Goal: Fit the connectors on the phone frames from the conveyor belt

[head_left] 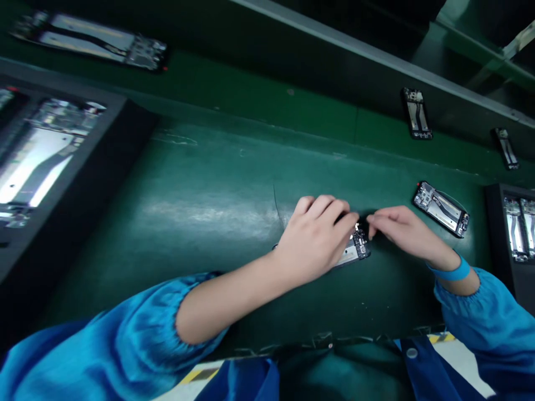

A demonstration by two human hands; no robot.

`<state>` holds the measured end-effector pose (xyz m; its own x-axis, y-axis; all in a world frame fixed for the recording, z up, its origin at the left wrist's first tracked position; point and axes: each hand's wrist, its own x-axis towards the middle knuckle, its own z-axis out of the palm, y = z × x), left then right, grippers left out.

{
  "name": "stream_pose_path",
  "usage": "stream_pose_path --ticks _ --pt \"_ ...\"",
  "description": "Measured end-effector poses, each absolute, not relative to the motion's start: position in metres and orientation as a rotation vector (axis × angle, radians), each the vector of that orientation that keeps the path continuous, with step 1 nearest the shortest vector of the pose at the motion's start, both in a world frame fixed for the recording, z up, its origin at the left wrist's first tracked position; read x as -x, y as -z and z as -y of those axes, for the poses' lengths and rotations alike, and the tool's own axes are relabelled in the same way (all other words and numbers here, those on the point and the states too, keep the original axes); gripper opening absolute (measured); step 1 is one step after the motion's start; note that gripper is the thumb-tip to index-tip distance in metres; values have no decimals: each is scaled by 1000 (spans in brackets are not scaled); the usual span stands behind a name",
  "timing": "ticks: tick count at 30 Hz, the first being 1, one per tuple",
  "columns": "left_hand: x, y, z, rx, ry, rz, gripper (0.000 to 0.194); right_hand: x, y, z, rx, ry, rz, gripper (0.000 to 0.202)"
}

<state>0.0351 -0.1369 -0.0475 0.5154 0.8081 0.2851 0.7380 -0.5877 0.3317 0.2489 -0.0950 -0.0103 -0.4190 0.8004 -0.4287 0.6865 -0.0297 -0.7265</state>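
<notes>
An opened smartphone [348, 256] with bare circuitry lies on the green mat, mostly covered by my left hand [316, 236]. That hand rests over it with bent fingers, gripping it near its right end. At that same end my right hand [395, 228] has thumb and forefinger pinched together, close to the phone's edge. Whatever is between those fingertips is too small to make out. A thin dark wire [276, 201] rises from the phone's left side. To the right of my right hand lies another opened smartphone [442, 209], tilted on the mat.
Black trays with opened phones stand at the left [112, 145] and right [495, 223]. On the raised green ledge [251, 89] at the back lie more opened phones: one at left [96, 39], others at right [417, 113] and far right [505, 148].
</notes>
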Motion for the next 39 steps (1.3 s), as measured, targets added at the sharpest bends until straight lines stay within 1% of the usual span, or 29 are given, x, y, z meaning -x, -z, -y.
stream_pose_path --ticks 3,5,8,10,12,14,16,18,20,23,31,39 --pt "-24 49 154 -2683 -578 -1219 43 -259 10 102 1490 -1073 2044 39" --pt "-17 51 158 -2694 -500 -1160 52 -261 13 111 1448 -949 2069 35" --pt "-11 55 156 -2685 -453 -1054 53 -260 20 124 1317 -907 2168 25" --pt "-9 56 152 -2676 -470 -1019 53 -260 23 129 1218 -787 2281 19" --pt "-9 55 149 -2655 -492 -1033 54 -262 25 129 1198 -585 2424 20" --pt "-10 54 149 -2634 -503 -1053 54 -265 27 125 1216 -469 2541 29" --pt "-10 53 150 -2627 -503 -1057 55 -265 31 120 1229 -543 2520 37" --pt "-10 54 151 -2632 -491 -1065 55 -262 35 117 1212 -659 2392 41" --pt "-9 54 151 -2641 -477 -1074 54 -258 41 116 1153 -704 2326 40" --pt "-9 55 150 -2632 -485 -1072 53 -252 47 117 1055 -687 2378 34" --pt "-9 54 150 -2621 -476 -1078 55 -252 48 120 1122 -581 2458 36" --pt "-8 55 149 -2634 -455 -1057 56 -253 49 119 1102 -613 2392 30"
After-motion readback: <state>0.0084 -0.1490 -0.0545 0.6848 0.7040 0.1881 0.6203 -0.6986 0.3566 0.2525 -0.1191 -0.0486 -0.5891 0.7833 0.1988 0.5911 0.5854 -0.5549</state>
